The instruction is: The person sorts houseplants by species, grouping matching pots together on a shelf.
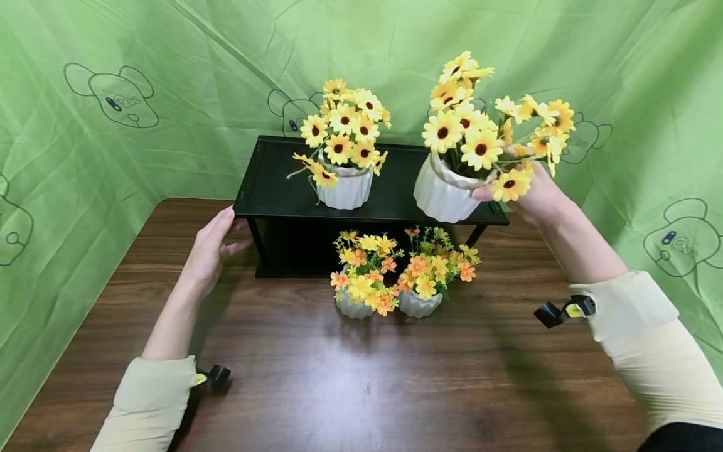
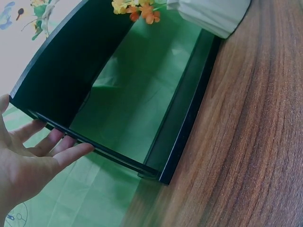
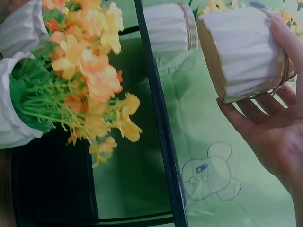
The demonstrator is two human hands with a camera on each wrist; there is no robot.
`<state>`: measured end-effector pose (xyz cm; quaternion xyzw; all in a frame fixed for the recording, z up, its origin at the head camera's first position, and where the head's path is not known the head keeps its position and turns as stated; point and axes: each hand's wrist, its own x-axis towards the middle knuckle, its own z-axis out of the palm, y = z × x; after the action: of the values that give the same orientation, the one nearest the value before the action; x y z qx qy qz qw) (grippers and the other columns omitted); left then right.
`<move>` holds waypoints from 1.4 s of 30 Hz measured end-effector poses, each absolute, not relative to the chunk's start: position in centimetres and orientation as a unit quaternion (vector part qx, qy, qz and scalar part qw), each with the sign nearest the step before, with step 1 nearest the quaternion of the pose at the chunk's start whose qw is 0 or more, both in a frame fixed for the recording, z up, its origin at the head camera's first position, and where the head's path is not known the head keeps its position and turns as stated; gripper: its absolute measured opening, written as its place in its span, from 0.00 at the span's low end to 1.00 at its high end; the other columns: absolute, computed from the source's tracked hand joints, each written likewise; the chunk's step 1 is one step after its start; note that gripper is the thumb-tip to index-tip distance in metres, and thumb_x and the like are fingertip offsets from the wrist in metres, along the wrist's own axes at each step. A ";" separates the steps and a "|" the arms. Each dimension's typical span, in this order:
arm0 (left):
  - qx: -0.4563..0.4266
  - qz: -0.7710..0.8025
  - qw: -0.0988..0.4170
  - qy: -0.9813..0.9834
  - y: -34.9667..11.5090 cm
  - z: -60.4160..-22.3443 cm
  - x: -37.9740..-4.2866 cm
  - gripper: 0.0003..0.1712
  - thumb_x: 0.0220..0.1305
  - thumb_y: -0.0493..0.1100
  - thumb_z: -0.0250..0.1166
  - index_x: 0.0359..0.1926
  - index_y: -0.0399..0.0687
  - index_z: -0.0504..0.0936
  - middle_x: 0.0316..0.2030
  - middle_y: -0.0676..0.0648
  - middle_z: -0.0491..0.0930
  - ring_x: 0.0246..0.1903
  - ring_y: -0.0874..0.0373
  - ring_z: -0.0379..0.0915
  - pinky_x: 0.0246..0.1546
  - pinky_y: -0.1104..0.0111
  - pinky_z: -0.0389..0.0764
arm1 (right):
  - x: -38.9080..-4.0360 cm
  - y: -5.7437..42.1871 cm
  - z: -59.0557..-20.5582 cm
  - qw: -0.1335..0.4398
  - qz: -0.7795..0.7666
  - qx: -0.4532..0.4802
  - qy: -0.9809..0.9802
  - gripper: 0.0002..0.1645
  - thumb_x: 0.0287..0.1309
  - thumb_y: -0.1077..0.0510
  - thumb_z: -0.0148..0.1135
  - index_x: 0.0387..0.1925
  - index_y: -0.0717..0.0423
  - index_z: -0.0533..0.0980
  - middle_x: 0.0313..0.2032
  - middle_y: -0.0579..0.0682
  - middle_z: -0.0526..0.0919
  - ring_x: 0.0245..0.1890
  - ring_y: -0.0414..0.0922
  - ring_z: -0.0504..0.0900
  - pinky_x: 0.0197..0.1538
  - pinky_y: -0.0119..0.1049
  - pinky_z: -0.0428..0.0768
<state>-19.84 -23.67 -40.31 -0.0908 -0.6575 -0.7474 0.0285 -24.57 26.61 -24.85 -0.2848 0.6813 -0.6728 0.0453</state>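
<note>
My right hand [image 1: 533, 188] grips a white ribbed pot [image 1: 446, 191] of yellow daisy-like artificial flowers [image 1: 465, 129] over the shelf's right end. In the right wrist view the thumb and fingers reach around this pot [image 3: 246, 54], tilted with its brown base showing, apart from the shelf edge. My left hand [image 1: 210, 251] holds the black two-tier shelf [image 1: 277, 182] at its left end. The left wrist view has the thumb by the top board and the fingertips at the side bar [image 2: 113, 156]. A matching pot [image 1: 347, 190] of yellow flowers stands on the top board.
Two smaller white pots, a left one [image 1: 354, 307] and a right one [image 1: 419, 305], with orange and yellow flowers, stand before the shelf on the brown wooden table [image 1: 339, 389]. A green curtain [image 1: 186, 75] with bear drawings hangs close behind and at both sides.
</note>
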 end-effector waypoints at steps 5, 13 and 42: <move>-0.091 -0.750 0.027 -0.654 -23.7 -40.4 -19.7 0.27 0.82 0.54 0.49 0.73 0.50 0.72 0.56 0.59 0.80 0.59 0.60 0.74 0.55 0.72 0.86 | -26.2 26.4 -24.8 0.066 -0.668 -0.293 0.681 0.43 0.49 0.86 0.62 0.67 0.61 0.73 0.59 0.53 0.83 0.53 0.44 0.84 0.59 0.30 0.85; -0.096 -0.755 0.026 -0.648 -23.7 -40.4 -19.8 0.26 0.82 0.54 0.49 0.72 0.50 0.72 0.56 0.58 0.80 0.58 0.59 0.74 0.55 0.72 0.86 | -28.3 25.5 -25.3 0.078 -0.668 -0.276 0.686 0.39 0.53 0.81 0.66 0.66 0.60 0.73 0.58 0.51 0.82 0.52 0.42 0.84 0.57 0.29 0.85; -0.080 -0.746 0.029 -0.660 -23.6 -40.3 -19.9 0.28 0.81 0.55 0.50 0.73 0.49 0.71 0.61 0.59 0.76 0.62 0.57 0.71 0.56 0.72 0.86 | -31.9 25.1 -28.7 0.153 -0.642 -0.242 0.711 0.43 0.57 0.76 0.67 0.73 0.56 0.66 0.62 0.46 0.78 0.53 0.40 0.82 0.59 0.28 0.84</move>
<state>-19.89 -23.56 -40.28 -0.0805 -0.6603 -0.7461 0.0288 -31.85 25.14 -28.71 -0.2416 0.7112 -0.6422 0.1529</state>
